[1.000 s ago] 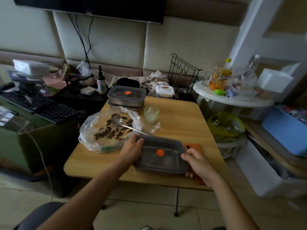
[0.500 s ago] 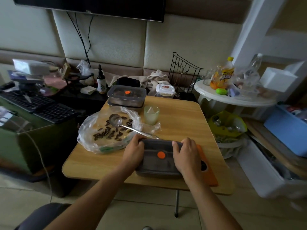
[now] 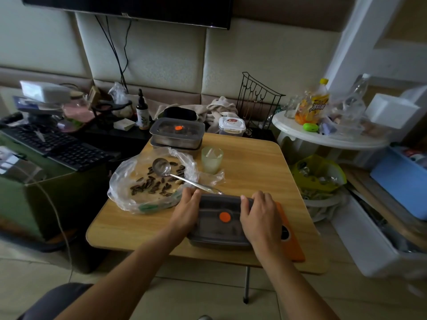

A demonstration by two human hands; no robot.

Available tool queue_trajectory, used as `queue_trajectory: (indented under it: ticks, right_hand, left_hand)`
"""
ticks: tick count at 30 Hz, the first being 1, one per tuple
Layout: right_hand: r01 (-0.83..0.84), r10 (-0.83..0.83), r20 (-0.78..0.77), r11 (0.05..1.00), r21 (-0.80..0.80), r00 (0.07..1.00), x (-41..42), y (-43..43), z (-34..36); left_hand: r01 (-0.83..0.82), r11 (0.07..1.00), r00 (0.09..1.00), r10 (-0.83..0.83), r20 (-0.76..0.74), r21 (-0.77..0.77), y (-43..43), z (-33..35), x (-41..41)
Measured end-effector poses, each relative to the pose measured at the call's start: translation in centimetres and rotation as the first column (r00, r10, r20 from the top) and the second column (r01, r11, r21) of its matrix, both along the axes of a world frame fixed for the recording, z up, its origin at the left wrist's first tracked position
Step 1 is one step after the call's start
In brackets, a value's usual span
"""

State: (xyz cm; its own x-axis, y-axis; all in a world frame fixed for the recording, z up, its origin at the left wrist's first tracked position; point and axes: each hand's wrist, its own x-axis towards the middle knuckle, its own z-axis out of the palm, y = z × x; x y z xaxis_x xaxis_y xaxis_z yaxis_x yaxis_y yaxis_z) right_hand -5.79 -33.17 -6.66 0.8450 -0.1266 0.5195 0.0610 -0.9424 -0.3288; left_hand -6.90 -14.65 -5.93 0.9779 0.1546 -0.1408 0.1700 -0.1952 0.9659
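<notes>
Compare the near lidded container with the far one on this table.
Near container: left hand grips its end, right hand presses its lid; far container untouched. Near container sits on the table by an orange pad; far container is stacked on another tray. Both: grey lids, orange dot.

container (image 3: pixel 217 229) contents were unreadable under dark lid | right end hidden by right hand (image 3: pixel 258 218) | orange board (image 3: pixel 293 245) mostly covered | ladle (image 3: pixel 161 167) handle tip hidden behind container | television (image 3: pixel 138 5) cut off by top edge

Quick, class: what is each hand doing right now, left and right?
Left hand: grips the left end of the lidded box.
Right hand: open, pressing flat on top of the box.
</notes>
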Motion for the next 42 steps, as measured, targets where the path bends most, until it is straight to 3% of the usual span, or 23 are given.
queue_trajectory:
  ticks: [12, 17, 21, 24, 26, 29, 33, 35, 36, 38, 40, 42]
  right_hand:
    - [0.043, -0.05, -0.182, 0.998, -0.042, 0.982, 1.3, -0.6, 0.2]
    - [0.012, 0.009, -0.198, 0.995, 0.104, 0.98, 1.6, -0.6, 0.8]
    - [-0.082, 0.096, -0.055, 0.973, 0.216, 0.994, 1.4, -0.6, 1.5]
    - [-0.124, 0.166, -0.099, 0.934, 0.335, 0.981, 1.6, -1.1, 1.6]
    - [-0.158, 0.236, -0.11, 0.867, 0.472, 0.965, 2.1, -1.8, 1.7]
    - [-0.157, 0.292, -0.043, 0.626, 0.764, 0.955, 2.5, -2.6, 2.5]
    - [-0.05, 0.008, 0.05, 0.31, 0.95, 0.999, 3.3, -3.4, 3.7]
    - [-0.073, -0.115, 0.105, 0.25, 0.965, 0.988, 4.0, -3.8, 3.5]
    - [-0.082, -0.138, 0.127, 0.29, 0.954, 0.982, 4.3, -3.9, 3.2]
    - [-0.081, -0.134, 0.162, 0.472, 0.878, 0.978, 5.0, -4.1, 1.9]
    - [-0.089, -0.105, 0.215, 0.676, 0.732, 0.971, 5.6, -3.9, 1.1]
    - [-0.131, -0.039, 0.281, 0.816, 0.562, 0.959, 6.2, -3.3, 0.9]
  left_hand:
    - [0.058, 0.996, 0.998, -0.06, -0.022, -0.068, 0.2, 0.6, -0.2]
    - [0.027, 0.995, 1.0, -0.027, -0.001, -0.095, 0.1, 0.7, -0.3]
    - [0.031, 0.99, 0.999, -0.028, 0.022, -0.136, 0.0, 1.1, -0.6]
    - [0.012, 0.979, 1.0, -0.011, 0.006, -0.205, 0.2, 1.3, -0.8]
    - [0.011, 0.955, 0.999, -0.021, -0.031, -0.295, 0.5, 1.5, -0.8]
    - [-0.02, 0.938, 0.998, 0.0, -0.058, -0.347, 0.8, 1.7, -0.9]
    - [0.055, 0.996, 0.998, -0.055, 0.005, -0.065, 1.4, 1.3, -1.0]
    - [0.076, 0.993, 0.996, -0.08, 0.036, 0.095, 1.8, 0.8, -0.9]
    - [0.06, 0.987, 0.996, -0.07, 0.062, 0.149, 1.9, 0.7, -0.9]
    - [0.016, 0.976, 0.993, -0.041, 0.111, 0.219, 2.1, 0.6, -0.8]
    - [-0.026, 0.962, 0.992, -0.008, 0.126, 0.272, 2.4, 0.5, -0.5]
    - [-0.05, 0.944, 0.99, 0.003, 0.143, 0.325, 2.8, 0.4, -0.3]
